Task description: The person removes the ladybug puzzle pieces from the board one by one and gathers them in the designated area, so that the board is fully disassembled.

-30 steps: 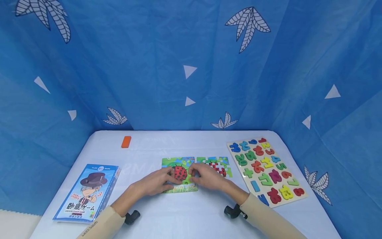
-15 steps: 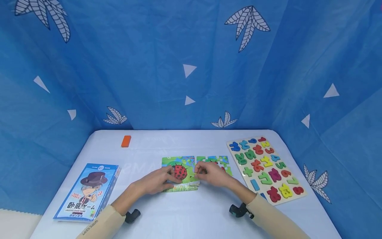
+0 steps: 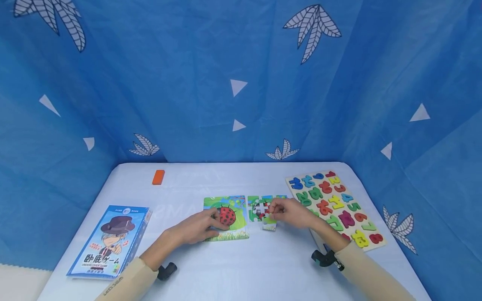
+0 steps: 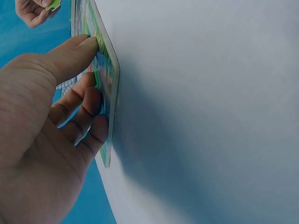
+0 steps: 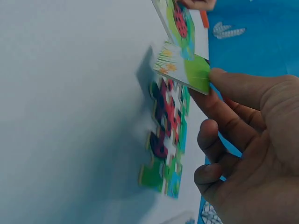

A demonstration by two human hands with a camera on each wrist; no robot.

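Note:
A ladybug puzzle board (image 3: 241, 225) lies flat on the table, in front of me. My left hand (image 3: 197, 227) rests its thumb and fingertips on the board's left part, covering some of the picture. My right hand (image 3: 291, 212) pinches a puzzle piece (image 5: 182, 67) between thumb and forefinger; the piece is green with white grass and orange flowers. It is raised above the table, right of the board. Beside and beyond it lie partly joined ladybug puzzle pieces (image 3: 254, 212), some hidden behind the right hand.
At the right lies a wooden number board (image 3: 324, 198) with coloured numerals, its near part behind the right forearm. On the left is a blue game box (image 3: 109, 242). An orange block (image 3: 158, 177) sits at the back left. Blue cloth (image 3: 196, 83) hangs behind the table.
My right hand has lifted the puzzle piece from the board's right side and carried it rightward, close to the loose pieces. The left hand has stayed on the board.

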